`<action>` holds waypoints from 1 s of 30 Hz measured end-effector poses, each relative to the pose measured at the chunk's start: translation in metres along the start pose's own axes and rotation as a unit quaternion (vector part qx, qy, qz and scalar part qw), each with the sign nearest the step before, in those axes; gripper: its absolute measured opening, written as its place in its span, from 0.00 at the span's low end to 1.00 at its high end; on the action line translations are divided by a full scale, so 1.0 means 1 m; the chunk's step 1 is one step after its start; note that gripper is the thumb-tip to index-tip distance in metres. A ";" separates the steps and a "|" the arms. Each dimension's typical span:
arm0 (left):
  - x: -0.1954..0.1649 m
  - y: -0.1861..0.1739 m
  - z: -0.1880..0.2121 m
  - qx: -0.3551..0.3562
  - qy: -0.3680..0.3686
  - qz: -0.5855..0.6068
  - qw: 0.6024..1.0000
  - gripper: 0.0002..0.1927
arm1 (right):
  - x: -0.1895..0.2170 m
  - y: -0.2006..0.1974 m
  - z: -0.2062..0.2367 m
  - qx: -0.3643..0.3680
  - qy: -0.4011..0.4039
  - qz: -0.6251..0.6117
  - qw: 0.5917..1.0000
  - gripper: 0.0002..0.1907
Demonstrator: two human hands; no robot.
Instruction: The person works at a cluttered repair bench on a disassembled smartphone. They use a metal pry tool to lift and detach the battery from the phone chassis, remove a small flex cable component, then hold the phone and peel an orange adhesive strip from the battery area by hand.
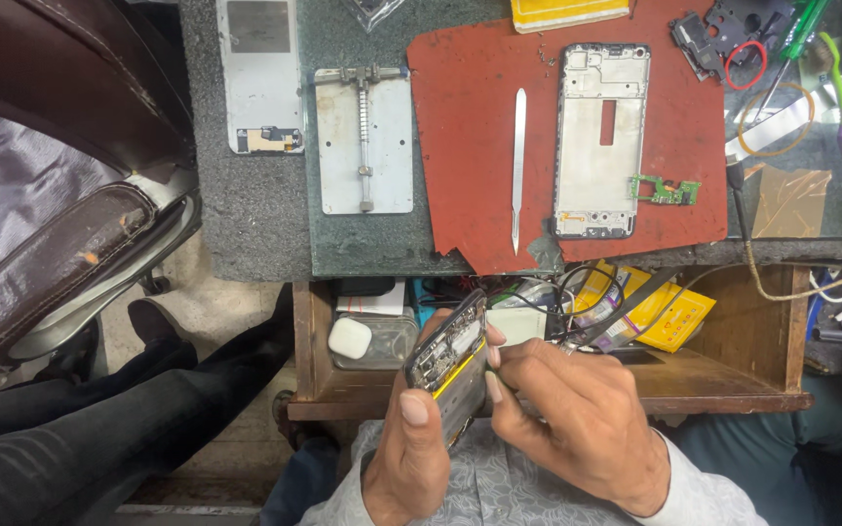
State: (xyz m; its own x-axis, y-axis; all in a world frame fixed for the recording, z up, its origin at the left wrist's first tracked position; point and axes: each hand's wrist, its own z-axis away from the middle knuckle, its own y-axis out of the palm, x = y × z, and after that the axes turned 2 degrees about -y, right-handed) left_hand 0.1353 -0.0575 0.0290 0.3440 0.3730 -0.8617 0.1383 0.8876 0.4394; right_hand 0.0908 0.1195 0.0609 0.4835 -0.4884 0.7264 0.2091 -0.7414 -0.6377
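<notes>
My left hand point(411, 443) grips an opened phone body point(450, 356) with a yellow battery strip, tilted on edge above my lap. The fingers of my right hand point(567, 414) pinch at the phone's right side near the battery. On the red mat point(470, 127) above lie a bare phone frame point(601, 141), a small green circuit board point(667, 190) and a thin metal pry tool point(519, 170).
A metal holder plate point(364, 141) and a silver back cover point(259, 76) rest on the grey stone bench. An open wooden drawer point(733, 375) holds wires, yellow packets and a white earbud case point(350, 337). Another person's dark-trousered legs point(99, 429) and a chair stand at left.
</notes>
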 end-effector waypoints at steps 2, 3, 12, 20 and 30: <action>-0.003 0.000 -0.001 -0.013 0.003 -0.010 1.000 0.49 | 0.000 0.001 0.000 0.000 -0.004 -0.008 1.000 0.10; -0.004 0.001 -0.001 -0.018 0.003 -0.013 1.000 0.49 | 0.000 0.000 0.001 0.001 -0.004 -0.011 1.000 0.11; -0.015 0.001 -0.001 -0.010 0.000 -0.052 0.999 0.50 | 0.000 -0.003 0.003 0.013 -0.034 -0.005 0.999 0.10; -0.033 0.003 -0.005 -0.018 0.032 -0.144 0.989 0.51 | 0.001 -0.005 0.002 0.020 -0.065 0.037 0.997 0.08; -0.038 0.000 -0.004 0.004 -0.006 -0.164 0.986 0.52 | 0.001 -0.002 0.007 0.023 -0.061 0.038 0.997 0.07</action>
State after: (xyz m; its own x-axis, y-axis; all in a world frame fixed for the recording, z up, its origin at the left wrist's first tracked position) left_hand 0.1187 -0.0706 0.0612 0.2911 0.0624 -0.9546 0.2520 0.9576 0.1394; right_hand 0.0962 0.1240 0.0613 0.5991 -0.4806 0.6404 0.2045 -0.6814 -0.7028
